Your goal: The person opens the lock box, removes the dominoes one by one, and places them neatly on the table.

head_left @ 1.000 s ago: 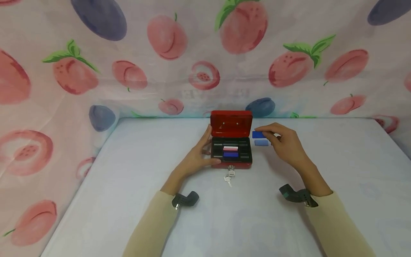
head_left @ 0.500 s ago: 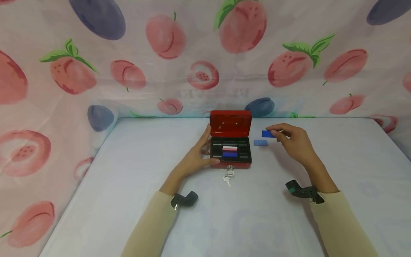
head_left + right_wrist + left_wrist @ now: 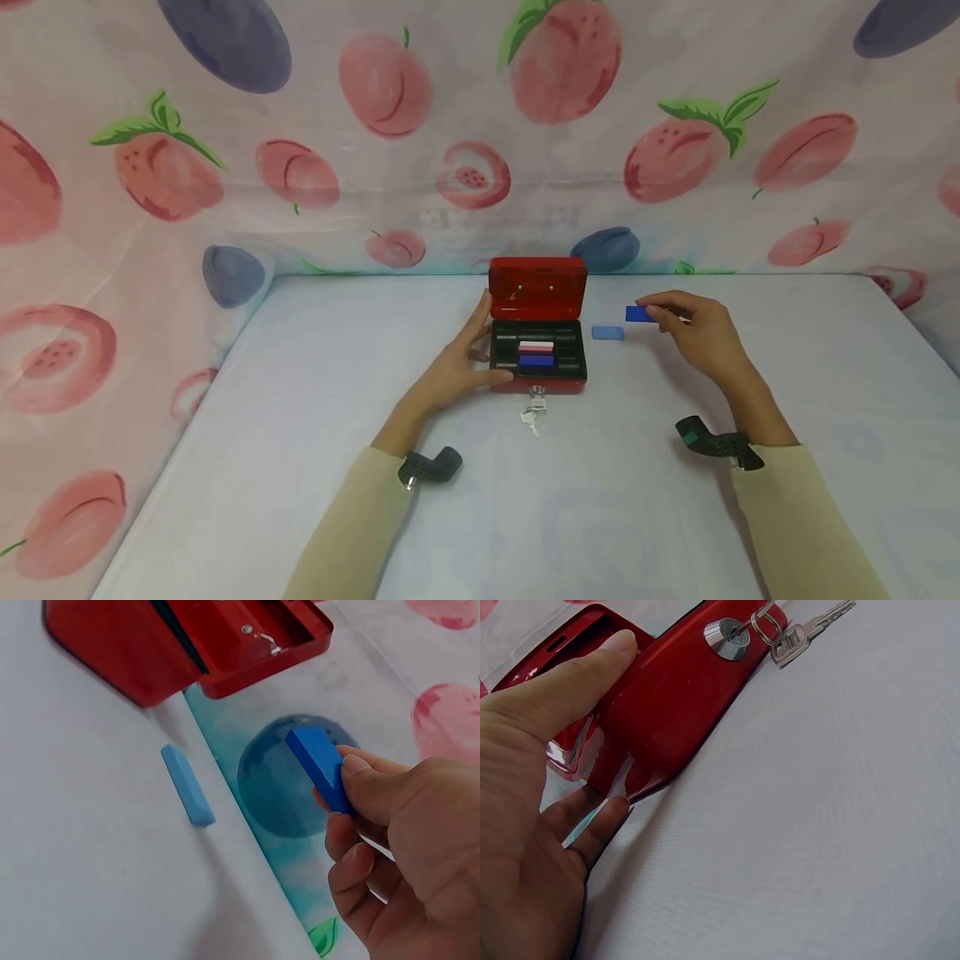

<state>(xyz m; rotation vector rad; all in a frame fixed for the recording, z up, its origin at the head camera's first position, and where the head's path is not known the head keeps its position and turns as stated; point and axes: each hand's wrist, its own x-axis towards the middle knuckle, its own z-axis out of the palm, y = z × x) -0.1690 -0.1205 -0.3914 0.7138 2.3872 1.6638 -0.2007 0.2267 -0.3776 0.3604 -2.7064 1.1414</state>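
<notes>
A small red cash box stands with its lid raised and a black compartment tray inside. My left hand rests on its left side, the straight thumb on the front rim and the index finger up by the lid. In the left wrist view, the other fingers are near the box's side. My right hand, raised right of the box, pinches a dark blue block between thumb and fingers. A light blue block lies on the table between box and hand. In the tray are a white-and-pink piece and a dark blue piece.
Keys on a ring hang from the lock at the box's front. The white table ends at a fruit-printed cloth behind. Each wrist wears a black camera mount.
My right hand has moved to the right, away from the box, carrying the dark blue block. The left hand has stayed on the box, and the light blue block has not moved.
</notes>
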